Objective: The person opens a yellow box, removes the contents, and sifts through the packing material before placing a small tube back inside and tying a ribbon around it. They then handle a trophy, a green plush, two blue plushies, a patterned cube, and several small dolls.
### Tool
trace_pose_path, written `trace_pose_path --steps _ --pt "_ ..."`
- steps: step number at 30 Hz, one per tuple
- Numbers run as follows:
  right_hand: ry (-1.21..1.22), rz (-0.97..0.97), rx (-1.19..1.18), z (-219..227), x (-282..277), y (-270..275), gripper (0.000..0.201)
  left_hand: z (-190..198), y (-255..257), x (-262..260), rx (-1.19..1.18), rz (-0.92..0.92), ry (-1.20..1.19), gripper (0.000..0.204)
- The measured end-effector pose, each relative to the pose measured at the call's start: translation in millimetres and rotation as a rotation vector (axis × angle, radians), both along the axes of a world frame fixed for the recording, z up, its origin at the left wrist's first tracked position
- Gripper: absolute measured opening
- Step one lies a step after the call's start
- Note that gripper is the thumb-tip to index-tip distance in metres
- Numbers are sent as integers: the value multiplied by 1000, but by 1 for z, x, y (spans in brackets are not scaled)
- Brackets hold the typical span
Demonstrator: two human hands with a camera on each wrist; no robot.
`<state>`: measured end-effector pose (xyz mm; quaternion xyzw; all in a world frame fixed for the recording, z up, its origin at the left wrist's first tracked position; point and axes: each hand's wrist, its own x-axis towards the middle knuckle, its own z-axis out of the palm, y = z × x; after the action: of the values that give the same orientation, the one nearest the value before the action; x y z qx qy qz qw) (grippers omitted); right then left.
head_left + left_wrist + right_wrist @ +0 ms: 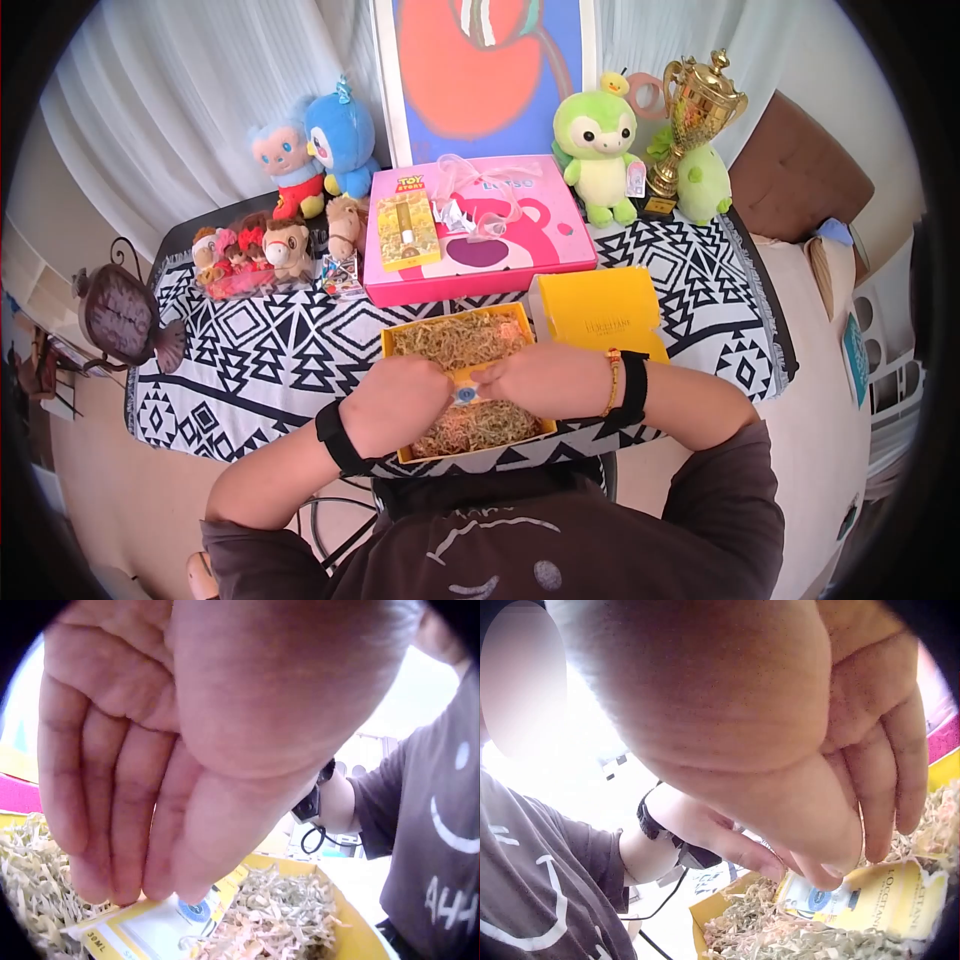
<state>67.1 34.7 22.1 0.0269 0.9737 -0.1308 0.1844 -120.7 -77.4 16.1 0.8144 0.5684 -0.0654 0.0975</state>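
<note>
An open yellow box [550,424] filled with shredded paper [452,342] stands at the front of the table. Across its middle lies a small yellow and white packet [466,394] with a blue round mark, also seen as the packet [161,930] and the packet [877,900]. My left hand [398,402] is at the packet's left part, fingers extended downward with tips touching it. My right hand [540,380] reaches in from the right, its thumb and fingertips at the packet. Both hands hide part of the packet in the head view.
Behind the box is a pink box [480,270] bearing a yellow carton [408,232] and ribbon. The yellow lid [600,312] lies to the right. Plush toys [598,150] and a gold trophy [697,118] line the back; a dark ornament [118,312] stands at left.
</note>
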Motion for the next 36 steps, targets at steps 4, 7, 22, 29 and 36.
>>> trace_pose_path --steps 4,7,22,29,36 --pt "-32 -27 -45 -11 1 7 26 15 13 -16 -77 3 -173 16" --pt "434 16 -185 9 0 22 26 41 40 -43 196 244 -499 19" --pt "548 -241 -280 24 15 37 22 -9 109 -47 553 338 -208 18" --pt "587 -258 -270 26 25 39 23 37 62 -62 681 412 -545 39" --pt "810 -239 -229 26 19 15 69 70 -23 -16 302 93 -719 45"
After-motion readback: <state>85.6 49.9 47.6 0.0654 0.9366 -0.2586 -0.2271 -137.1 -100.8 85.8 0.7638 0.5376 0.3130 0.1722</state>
